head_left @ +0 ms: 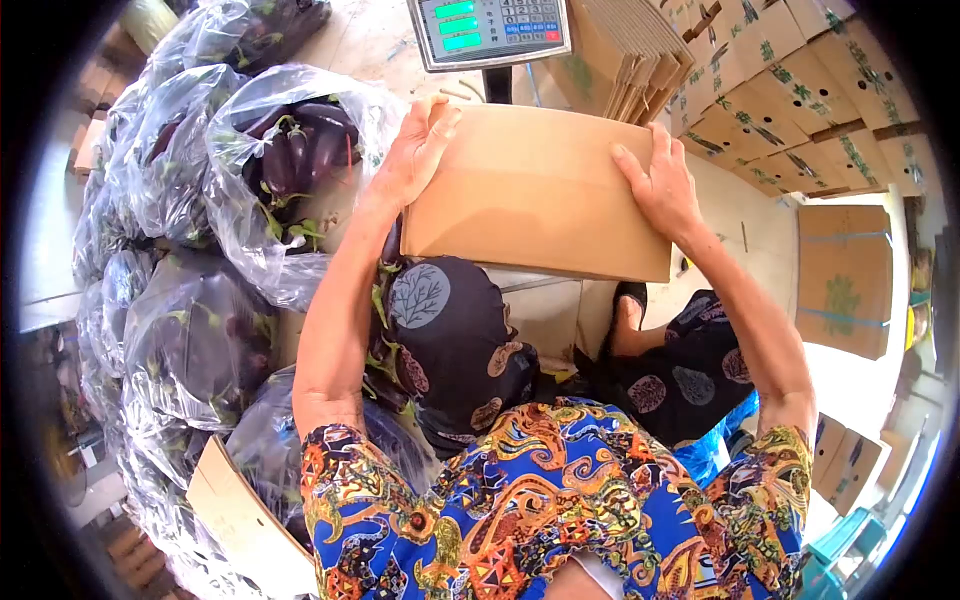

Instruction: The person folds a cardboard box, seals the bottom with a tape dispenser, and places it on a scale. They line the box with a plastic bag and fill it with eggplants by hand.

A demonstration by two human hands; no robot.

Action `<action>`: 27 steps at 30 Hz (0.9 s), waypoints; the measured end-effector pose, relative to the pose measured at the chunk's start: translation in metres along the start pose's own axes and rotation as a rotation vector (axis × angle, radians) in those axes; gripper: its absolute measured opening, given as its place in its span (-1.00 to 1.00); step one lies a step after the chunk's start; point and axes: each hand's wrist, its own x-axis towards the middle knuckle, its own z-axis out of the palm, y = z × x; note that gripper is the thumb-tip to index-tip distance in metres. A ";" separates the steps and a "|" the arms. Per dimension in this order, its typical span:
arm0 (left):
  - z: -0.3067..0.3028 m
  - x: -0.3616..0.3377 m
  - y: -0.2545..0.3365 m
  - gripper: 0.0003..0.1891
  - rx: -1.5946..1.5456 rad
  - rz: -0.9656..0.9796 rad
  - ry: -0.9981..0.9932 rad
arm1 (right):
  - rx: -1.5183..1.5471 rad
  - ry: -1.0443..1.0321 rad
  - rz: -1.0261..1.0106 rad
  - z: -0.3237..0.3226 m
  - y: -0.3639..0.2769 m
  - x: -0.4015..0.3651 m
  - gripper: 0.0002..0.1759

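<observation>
A plain brown cardboard box is in front of me, its broad, smooth face turned towards me. My left hand grips its upper left edge, the fingers curled over the rim. At the upper right corner, my right hand holds the other end, thumb on the face and fingers behind the edge. The box's far side and contents are hidden. Just beyond it stands a digital scale display with lit green readouts. Left of my left hand, an open clear plastic bag holds dark purple eggplants.
More bagged eggplants are heaped along the left. Flattened cardboard sheets lean behind the scale, and printed cartons are stacked at the upper right. A strapped cardboard bundle stands at right. A cardboard piece lies lower left.
</observation>
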 end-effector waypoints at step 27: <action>-0.044 -0.025 0.061 -0.58 0.283 -0.193 0.051 | -0.300 -0.281 0.573 -0.057 0.379 -0.233 -0.58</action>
